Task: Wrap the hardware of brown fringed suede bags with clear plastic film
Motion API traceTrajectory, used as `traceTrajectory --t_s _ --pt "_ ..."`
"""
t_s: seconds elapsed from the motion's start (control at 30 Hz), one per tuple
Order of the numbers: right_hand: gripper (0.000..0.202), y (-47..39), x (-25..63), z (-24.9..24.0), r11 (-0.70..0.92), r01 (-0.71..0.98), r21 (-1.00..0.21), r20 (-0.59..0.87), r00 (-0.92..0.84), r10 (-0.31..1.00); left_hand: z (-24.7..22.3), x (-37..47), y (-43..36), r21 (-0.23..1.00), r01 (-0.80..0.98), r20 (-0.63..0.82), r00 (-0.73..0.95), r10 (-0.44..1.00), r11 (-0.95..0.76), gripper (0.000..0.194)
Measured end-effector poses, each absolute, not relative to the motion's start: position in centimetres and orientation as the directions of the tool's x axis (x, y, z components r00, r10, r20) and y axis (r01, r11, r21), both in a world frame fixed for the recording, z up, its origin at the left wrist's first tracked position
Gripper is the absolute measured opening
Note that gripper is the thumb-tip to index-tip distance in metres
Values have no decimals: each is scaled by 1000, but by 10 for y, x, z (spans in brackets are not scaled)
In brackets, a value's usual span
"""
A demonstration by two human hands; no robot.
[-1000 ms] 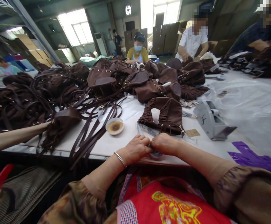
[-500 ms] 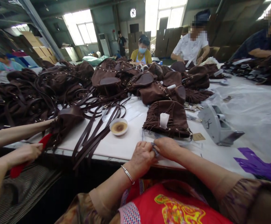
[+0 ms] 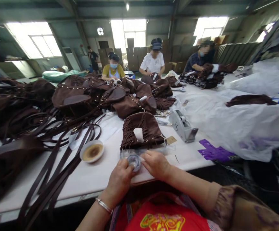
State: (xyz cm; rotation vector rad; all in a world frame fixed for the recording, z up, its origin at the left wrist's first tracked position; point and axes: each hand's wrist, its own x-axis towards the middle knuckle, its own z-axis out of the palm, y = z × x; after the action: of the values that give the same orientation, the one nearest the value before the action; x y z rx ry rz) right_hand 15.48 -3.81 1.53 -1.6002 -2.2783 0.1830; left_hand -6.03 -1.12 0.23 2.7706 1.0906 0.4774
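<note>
My left hand (image 3: 122, 175) is closed around the near left side of a round coil of clear, bluish plastic (image 3: 134, 161) at the table's front edge. The coil's exact kind is hard to make out. On its right side, the fingers of my right hand (image 3: 155, 164) are pinched together at the plastic. Just beyond both hands lies a dark brown fringed bag (image 3: 149, 128), flat on the table, with a white paper piece (image 3: 138, 134) on top. A brown cardboard tag (image 3: 171, 140) lies by its right corner.
A white bowl of brownish paste (image 3: 92, 151) stands left, beside long dark straps (image 3: 60, 160). Brown bags (image 3: 132, 104) are heaped behind. Rightward are a grey tape dispenser (image 3: 184, 125), purple plastic (image 3: 214, 150) and clear sheeting (image 3: 238, 128). Several co-workers (image 3: 152, 61) stand across the table.
The view has swung right, and the neighbour's arms with the red tool have left it. My hands have parted slightly, and the plastic between them now shows as a round coil.
</note>
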Motion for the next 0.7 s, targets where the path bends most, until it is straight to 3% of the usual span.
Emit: traceTrajectory --t_s 0.13,0.23,0.3,0.47,0.57,0.7 --pt "26 -56 203 5 134 856 -500 321 40 946 -4 -49 -22 201 699 297 624 723 -686 20" --pt "44 -45 226 -2 -14 792 -610 305 252 918 -7 -41 -30 206 682 304 638 708 -702 22" --pt "55 -29 227 -7 13 770 -638 275 213 938 -9 -37 -36 208 675 298 645 703 -708 23" --pt "67 21 209 -11 219 757 -616 256 -71 964 -15 -23 -42 189 720 272 615 740 -668 23" --pt "62 37 214 3 270 776 -571 229 -165 959 -18 -12 -35 160 741 306 591 747 -652 20" --pt "35 42 245 21 178 864 -471 300 -33 953 -24 -5 -18 102 708 414 609 677 -699 19"
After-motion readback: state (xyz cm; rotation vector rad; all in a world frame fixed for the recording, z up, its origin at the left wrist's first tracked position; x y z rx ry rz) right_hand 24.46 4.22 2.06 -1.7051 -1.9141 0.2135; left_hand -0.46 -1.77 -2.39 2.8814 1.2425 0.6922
